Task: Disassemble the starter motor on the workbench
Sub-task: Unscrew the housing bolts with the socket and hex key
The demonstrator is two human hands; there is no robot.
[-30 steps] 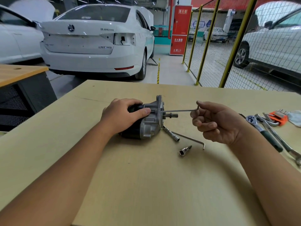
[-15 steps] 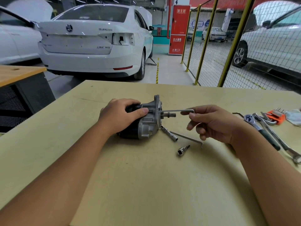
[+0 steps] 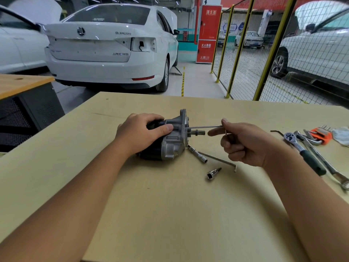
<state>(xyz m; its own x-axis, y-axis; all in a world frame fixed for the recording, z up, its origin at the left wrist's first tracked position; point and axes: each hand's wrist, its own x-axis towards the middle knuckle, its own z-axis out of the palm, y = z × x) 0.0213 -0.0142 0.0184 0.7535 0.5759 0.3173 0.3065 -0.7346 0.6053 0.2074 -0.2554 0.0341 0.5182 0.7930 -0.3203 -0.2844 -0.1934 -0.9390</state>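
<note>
Head view: a person at a workbench (image 3: 151,214), both bare forearms reaching in.
Change: half a second ago the right hand (image 3: 245,142) pinched the hex key (image 3: 205,126) with loose fingers; now its short leg points down inside a curled fist, forefinger stretched toward the motor. A second ago that leg pointed up.
Motor: the starter motor (image 3: 170,140) lies on its side mid-bench, where it was, shaft toward the right hand.
Left hand (image 3: 139,135): fingers curled over the motor's dark body, thumb against the silver housing, as before.
Right hand: gripping the key, whose long end meets the motor's flange.
Count, loose by the motor: one extension bar (image 3: 197,154), one second hex key (image 3: 219,160), one bit socket (image 3: 213,173).
Count, far right: one ratchet (image 3: 302,150), one orange key set (image 3: 321,134); the wrenches overlap, number unclear.
Cars: three white ones nearby.
</note>
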